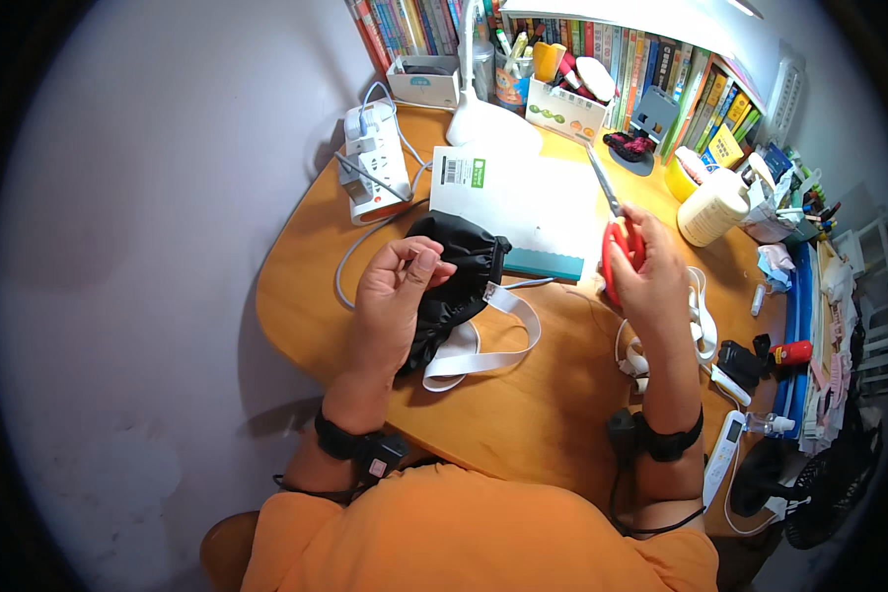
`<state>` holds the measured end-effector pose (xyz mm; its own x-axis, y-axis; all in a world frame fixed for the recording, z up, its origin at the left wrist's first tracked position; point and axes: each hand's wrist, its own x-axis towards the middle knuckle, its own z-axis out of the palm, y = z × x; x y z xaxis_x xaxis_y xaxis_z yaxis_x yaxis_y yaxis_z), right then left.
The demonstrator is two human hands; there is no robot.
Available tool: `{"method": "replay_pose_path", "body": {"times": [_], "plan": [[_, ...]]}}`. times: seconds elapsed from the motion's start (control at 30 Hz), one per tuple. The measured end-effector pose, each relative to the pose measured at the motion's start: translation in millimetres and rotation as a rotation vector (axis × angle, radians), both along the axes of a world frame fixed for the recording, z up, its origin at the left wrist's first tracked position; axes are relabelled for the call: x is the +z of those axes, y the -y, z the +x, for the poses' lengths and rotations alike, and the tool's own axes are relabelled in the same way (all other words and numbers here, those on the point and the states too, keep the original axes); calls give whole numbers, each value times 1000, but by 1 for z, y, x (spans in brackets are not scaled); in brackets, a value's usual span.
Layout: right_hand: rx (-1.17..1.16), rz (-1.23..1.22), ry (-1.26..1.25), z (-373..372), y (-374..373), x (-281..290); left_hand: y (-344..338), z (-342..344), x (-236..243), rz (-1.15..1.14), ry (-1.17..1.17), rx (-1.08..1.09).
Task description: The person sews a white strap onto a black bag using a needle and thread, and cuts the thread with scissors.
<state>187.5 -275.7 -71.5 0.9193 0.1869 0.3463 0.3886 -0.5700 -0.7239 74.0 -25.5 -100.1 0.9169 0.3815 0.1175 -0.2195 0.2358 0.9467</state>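
My right hand (647, 266) grips red-handled scissors (624, 247), blades pointing toward the back of the desk. My left hand (407, 281) is raised at a black gathered fabric item (454, 242), its fingertips drawn together; whatever they hold, if anything, is too small to make out. A looped white strap (518, 326) with a small tag extends from the black item over the desk. Behind it lies a white notebook (493, 192) with a teal lower band.
A power strip (372, 168) with cables sits back left. A lamp base (479, 123), pen holders and books (705, 99) line the back. A cream bottle (712, 207), white cords, black devices and a blue tray (794, 385) crowd the right. A wall borders the left.
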Motion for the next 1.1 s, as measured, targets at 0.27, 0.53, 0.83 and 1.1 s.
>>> {"method": "replay_pose_path", "body": {"times": [0.27,0.53,0.83,1.1], "plan": [[-157,-499,154,27,38,-22,-7,-5,14,119,-22,-8],[-204,-484,139,47,50,-49,-9,-9,12,89,-54,-63],[45,-531,167,33,36,-32,-3,-9,19,164,-114,-142],[122,326,-200,29,23,-12,13,-9,40,205,-112,-265]]}}
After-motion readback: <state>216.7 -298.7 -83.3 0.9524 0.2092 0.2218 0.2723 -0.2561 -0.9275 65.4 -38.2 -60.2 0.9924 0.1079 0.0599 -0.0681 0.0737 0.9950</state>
